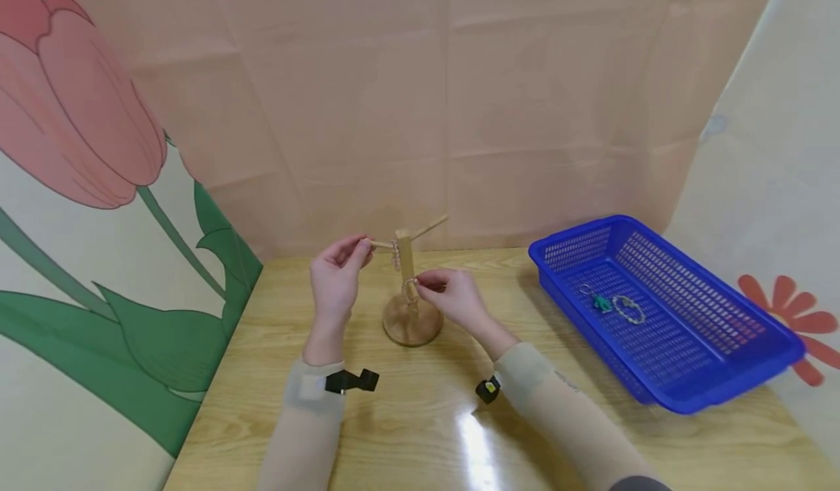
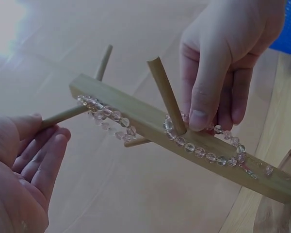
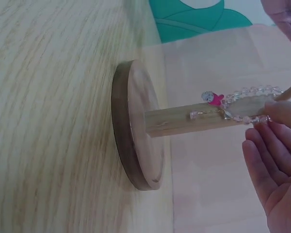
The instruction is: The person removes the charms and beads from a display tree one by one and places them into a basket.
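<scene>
The clear-and-pink beaded bracelet (image 2: pixel 200 152) lies against the near face of the wooden stand (image 1: pixel 406 257), its loop around the lower peg (image 2: pixel 161 85), and the right hand (image 1: pixel 456 298) pinches its beads between thumb and fingers beside that peg's root. The left hand (image 1: pixel 336 276) grips the free end of the upper peg (image 2: pixel 63 115) on the stand's left, where a second beaded bracelet (image 2: pixel 117 116) hangs close to the post. The pinched bracelet should be light and limp, its smooth beads apt to roll under the fingertips; the stringing is probably the weak point, so a soft pinch on two or three beads, away from the pink-and-white charm (image 3: pixel 215 99), seems the best hold. The pegs look stiff, and their protruding ends could snag a loop. Behind the stand, the cloth backdrop (image 1: pixel 420 111) limits reach; to its right, the blue plastic basket (image 1: pixel 689 287) raises a rim, with a green charm (image 1: pixel 601 303) and a pale bracelet (image 1: pixel 628 310) inside. The most room for moving appears to be on the stand's near side, over the wood-grain tabletop (image 1: pixel 394 418) between the forearms.
</scene>
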Demonstrator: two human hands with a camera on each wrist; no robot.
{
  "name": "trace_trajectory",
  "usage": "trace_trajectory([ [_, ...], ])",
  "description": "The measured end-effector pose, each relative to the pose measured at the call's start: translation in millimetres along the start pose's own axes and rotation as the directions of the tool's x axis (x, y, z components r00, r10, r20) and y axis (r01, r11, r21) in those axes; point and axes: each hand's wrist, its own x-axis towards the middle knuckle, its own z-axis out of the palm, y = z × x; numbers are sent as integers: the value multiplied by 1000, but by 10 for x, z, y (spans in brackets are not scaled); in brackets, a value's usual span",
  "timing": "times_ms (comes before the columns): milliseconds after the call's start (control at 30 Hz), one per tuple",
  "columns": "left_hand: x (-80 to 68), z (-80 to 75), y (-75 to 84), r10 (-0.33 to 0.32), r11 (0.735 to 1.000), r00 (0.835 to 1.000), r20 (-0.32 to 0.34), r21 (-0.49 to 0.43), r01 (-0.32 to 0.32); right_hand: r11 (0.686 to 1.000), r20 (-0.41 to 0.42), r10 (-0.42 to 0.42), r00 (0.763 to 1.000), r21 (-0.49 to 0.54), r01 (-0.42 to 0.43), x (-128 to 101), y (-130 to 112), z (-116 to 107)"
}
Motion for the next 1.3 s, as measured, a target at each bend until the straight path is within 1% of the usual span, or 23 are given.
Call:
trace_trajectory([
  [133, -3, 10, -8, -4, 1000, 1000, -13, -31, 4, 1000, -25, -9, 1000, -12, 9, -4, 11, 14],
  [300, -4, 12, -12, -10, 999, 1000, -20, -38, 9, 1000, -49, -16, 999, -18, 16, -26, 5, 9],
  [433, -7, 18, -29, -9, 999, 1000, -23, -32, 9, 996, -93, -84, 992, 20, 86, -69, 23, -11],
  [567, -23, 31, -38, -5, 1000, 1000, -22, -30, 4, 982, -154, -159, 975, 79, 173, -125, 46, -48],
  [667, -35, 33, -40, 2, 999, 1000, -28, -34, -3, 975, -178, -179, 968, 97, 198, -155, 32, -65],
  [800, -46, 25, -45, 4, 999, 999, -37, -35, -5, 971, -186, -196, 963, 101, 218, -188, -11, -70],
  [900, -52, 18, -48, -8, 999, 999, -39, -33, 6, 965, -197, -213, 957, 112, 238, -221, -94, -89],
  [1000, -54, 16, -51, -12, 999, 999, -39, -35, 11, 955, -211, -237, 948, 130, 267, -268, -269, -142],
  [1133, -47, 19, -48, 2, 999, 999, -35, -45, -3, 936, -228, -278, 933, 154, 317, -320, -476, -210],
  [1233, -46, 22, -50, 2, 999, 999, -38, -53, -4, 930, -230, -285, 930, 170, 327, -337, -526, -232],
  [1300, -43, 25, -54, -4, 998, 999, -43, -56, 1, 932, -228, -276, 934, 174, 318, -340, -531, -243],
])
